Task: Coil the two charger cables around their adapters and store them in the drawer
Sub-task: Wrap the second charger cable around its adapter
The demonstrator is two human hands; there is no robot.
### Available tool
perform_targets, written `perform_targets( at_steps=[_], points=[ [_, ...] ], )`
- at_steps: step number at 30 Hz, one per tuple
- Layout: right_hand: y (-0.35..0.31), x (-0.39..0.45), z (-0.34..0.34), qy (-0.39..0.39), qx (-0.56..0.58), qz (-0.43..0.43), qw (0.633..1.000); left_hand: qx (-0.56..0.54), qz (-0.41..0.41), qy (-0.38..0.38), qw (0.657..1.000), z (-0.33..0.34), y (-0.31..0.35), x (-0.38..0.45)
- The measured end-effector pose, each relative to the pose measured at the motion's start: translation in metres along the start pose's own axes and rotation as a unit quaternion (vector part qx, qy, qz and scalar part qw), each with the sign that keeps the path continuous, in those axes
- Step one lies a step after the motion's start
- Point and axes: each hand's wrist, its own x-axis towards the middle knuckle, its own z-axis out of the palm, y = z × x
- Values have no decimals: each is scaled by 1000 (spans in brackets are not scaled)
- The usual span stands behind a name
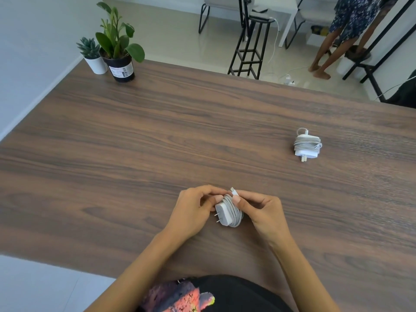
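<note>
Nearest: both hands meet over the near-middle of the dark wood-grain table [135, 136], working one small white plug-in adapter wrapped in grey-white cable [229, 213]. Left hand [191, 210] has fingers curled round the adapter's upper-left side, thumb across the coils, prongs pointing left and clear of the palm; prob. held that way so the block stays fixed while the other hand deals w/ the loose end. Right hand [261, 210] pinches the short white connector tip [233, 192], thumb and forefinger closed on it, the tip sticking up just above the coils. Cable looks fully wound, so the step in hand is likely tucking or securing that end so the wrap doesn't spring loose. Neither hand is slack; both clamp the same bundle, touching or nearly touching each other.

Further off, to the right and well apart: second white adapter with cable already coiled round it [307, 145], lying flat on the table, prongs toward the person; seems parked there, done, awaiting storage.

Far left corner: small white pot with a succulent [96, 64] just beside a black pot with a leafy green plant [121, 68].

No drawer in view, so storing isn't done yet.
</note>
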Motion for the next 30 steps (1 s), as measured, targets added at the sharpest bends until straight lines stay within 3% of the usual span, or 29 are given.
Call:
perform_targets(
  at_steps=[7,12,22,30],
  points=[
    [8,-12,-7,24,5,-29,999,-26,4,-47,999,-3,4,1],
    [9,-22,-4,24,-16,-50,998,29,44,-67,996,-7,6,1],
    [13,-23,1,102,-90,-47,990,-13,-6,-113,993,-12,7,5],
    [14,-23,3,116,-126,-51,984,60,9,-148,987,-10,3,5]
  ],
)
